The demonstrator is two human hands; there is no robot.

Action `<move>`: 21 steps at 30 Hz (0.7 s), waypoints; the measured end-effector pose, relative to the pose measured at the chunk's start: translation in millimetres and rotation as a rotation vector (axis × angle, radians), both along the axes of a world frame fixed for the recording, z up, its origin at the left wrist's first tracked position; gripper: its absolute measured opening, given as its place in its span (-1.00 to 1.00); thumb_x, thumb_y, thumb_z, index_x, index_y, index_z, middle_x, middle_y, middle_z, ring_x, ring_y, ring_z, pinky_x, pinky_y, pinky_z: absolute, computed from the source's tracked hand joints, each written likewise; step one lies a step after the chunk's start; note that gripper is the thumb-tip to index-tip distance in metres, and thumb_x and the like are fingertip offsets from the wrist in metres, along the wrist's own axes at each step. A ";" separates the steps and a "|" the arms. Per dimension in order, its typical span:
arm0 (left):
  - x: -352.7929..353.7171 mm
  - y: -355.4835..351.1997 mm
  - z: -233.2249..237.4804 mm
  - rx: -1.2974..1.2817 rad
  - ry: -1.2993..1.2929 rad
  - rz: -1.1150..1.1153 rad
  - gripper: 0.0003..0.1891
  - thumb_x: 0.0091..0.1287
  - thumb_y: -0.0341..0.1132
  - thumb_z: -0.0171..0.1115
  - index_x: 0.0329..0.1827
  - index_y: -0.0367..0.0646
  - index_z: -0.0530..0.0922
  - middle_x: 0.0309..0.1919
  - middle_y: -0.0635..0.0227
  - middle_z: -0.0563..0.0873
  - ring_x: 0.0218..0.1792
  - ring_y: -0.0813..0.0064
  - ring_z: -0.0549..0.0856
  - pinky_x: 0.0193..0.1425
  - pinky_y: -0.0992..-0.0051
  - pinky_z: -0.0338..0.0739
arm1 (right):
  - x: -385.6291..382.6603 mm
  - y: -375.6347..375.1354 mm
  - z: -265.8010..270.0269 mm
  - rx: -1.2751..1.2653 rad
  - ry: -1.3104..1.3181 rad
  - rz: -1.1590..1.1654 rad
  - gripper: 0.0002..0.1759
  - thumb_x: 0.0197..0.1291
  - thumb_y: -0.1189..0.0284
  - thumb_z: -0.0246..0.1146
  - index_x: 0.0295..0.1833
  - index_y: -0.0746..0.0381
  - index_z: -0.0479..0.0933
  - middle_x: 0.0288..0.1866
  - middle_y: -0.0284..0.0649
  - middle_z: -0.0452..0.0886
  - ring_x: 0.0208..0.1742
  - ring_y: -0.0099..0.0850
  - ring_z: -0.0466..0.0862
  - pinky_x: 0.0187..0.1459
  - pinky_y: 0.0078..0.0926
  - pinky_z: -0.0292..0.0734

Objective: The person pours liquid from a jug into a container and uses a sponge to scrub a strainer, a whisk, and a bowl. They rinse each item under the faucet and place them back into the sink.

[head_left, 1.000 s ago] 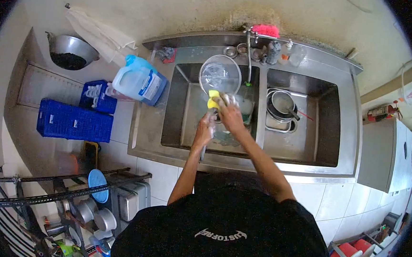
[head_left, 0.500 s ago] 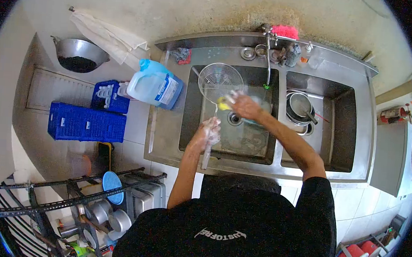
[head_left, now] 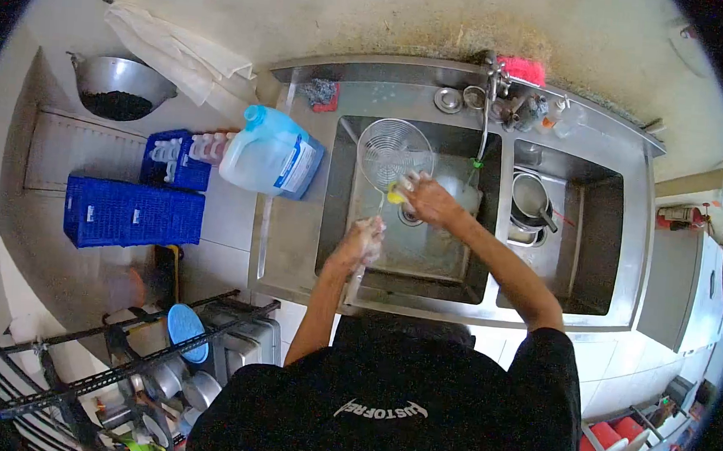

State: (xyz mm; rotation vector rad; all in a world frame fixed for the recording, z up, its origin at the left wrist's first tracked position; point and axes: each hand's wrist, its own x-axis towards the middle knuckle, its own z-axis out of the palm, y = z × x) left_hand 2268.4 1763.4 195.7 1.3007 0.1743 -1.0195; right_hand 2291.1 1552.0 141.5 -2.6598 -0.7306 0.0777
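My left hand (head_left: 362,241), covered in suds, is wrapped round the handle of a round wire strainer (head_left: 396,154). The strainer's coiled basket lies over the back left of the left sink basin (head_left: 425,273), and the handle's end shows below my fist. My right hand (head_left: 424,200), also soapy, grips a yellow sponge (head_left: 396,193) close to where the basket meets the handle. Behind and to the right, the tap (head_left: 487,109) hangs over the same basin, with a green piece at its tip.
A large blue jug (head_left: 272,154) stands left of the basin. The right basin holds stacked pots (head_left: 531,195). Small dishes (head_left: 448,100), bottles and a pink brush (head_left: 522,69) line the back ledge. Blue crates (head_left: 134,214) and a rack (head_left: 116,376) are at the left.
The camera view has shifted slightly. My right hand with the sponge has moved a little down relative to the strainer basket. My left hand keeps its hold on the handle.
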 end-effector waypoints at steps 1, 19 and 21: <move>3.2 1.7 -6.1 -0.010 0.010 -0.004 -0.69 0.36 -0.02 -0.08 -0.40 -0.05 0.33 -0.74 0.63 0.18 -0.82 0.78 0.15 -0.83 0.68 0.00 | -4.3 8.3 -5.9 0.049 -0.185 -0.030 -0.47 0.02 0.28 0.20 0.10 0.25 0.31 0.11 -0.05 0.34 0.14 -0.09 0.35 0.15 -0.19 0.25; 0.9 10.9 -56.4 0.741 -1.147 -0.234 -0.71 0.03 -0.58 0.03 -0.13 -0.39 0.48 -0.29 -0.02 0.59 -0.25 0.04 0.59 -0.18 0.17 0.47 | -15.6 41.9 26.1 -0.184 -0.346 -0.151 -0.47 0.04 0.42 0.05 0.21 0.01 0.31 0.34 -0.20 0.22 0.39 -0.18 0.11 0.33 -0.02 -0.06; 3.1 11.0 -52.2 0.711 -1.065 -0.314 -0.72 0.02 -0.59 0.01 -0.16 -0.36 0.51 -0.32 0.03 0.60 -0.23 0.04 0.59 -0.17 0.19 0.48 | 20.3 28.4 21.3 -0.177 -0.311 -0.110 -0.50 0.05 0.43 0.03 0.18 0.03 0.33 0.31 -0.21 0.25 0.37 -0.18 0.15 0.34 -0.02 -0.06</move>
